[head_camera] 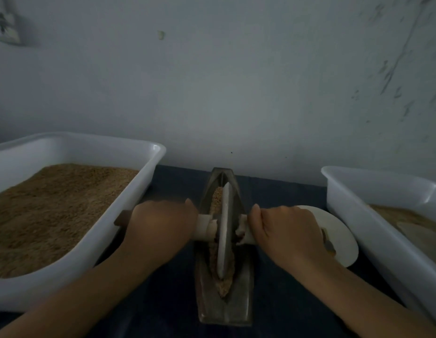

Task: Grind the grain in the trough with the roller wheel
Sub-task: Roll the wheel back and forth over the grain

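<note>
Gripping the wooden axle (204,229) on either side of the roller wheel (224,230), the left hand (160,225) and right hand (287,230) each have their fingers curled round the handle, thumbs pointing inward toward the disc. The wheel stands upright on its edge in the narrow metal trough (224,311), about midway along it, with grain (216,198) lying in the groove both ahead of the disc and behind it near the close end. To grind well, both hands should probably press down evenly so the disc stays vertical and does not ride up a wall of the groove, then roll it the full length so the grain at both tips gets crushed, not just the middle. The trough sits on a dark tabletop (168,301) between a white tub of grain (73,147) on the left and another white tub (358,181) on the right; a white plate (343,242) lies just beside the right hand, so wide elbow swings risk knocking it.
</note>
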`<state>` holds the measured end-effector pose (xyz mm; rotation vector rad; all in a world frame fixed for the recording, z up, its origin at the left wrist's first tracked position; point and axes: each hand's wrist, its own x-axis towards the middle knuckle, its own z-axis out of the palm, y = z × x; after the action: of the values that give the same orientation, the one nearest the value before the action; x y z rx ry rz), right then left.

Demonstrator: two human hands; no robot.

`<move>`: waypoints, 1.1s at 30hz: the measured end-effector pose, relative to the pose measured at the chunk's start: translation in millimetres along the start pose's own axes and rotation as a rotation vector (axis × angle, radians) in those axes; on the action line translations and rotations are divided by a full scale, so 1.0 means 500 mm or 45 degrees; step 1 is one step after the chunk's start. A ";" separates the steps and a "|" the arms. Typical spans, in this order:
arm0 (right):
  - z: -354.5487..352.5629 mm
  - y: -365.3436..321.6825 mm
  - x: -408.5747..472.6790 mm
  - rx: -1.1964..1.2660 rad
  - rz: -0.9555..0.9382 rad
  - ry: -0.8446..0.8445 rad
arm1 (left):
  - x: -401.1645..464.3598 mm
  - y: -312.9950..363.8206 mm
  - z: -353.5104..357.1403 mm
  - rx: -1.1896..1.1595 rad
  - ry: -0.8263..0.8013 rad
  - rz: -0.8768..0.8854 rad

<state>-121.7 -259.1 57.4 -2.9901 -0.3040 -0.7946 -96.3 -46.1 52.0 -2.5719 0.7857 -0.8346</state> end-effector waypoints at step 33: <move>0.014 0.000 0.020 -0.025 0.058 0.087 | 0.014 -0.008 -0.005 0.020 -0.194 0.024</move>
<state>-110.1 -256.5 56.4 -2.9677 -0.2260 -0.8983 -91.5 -47.3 58.8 -2.5739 0.7533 -0.6282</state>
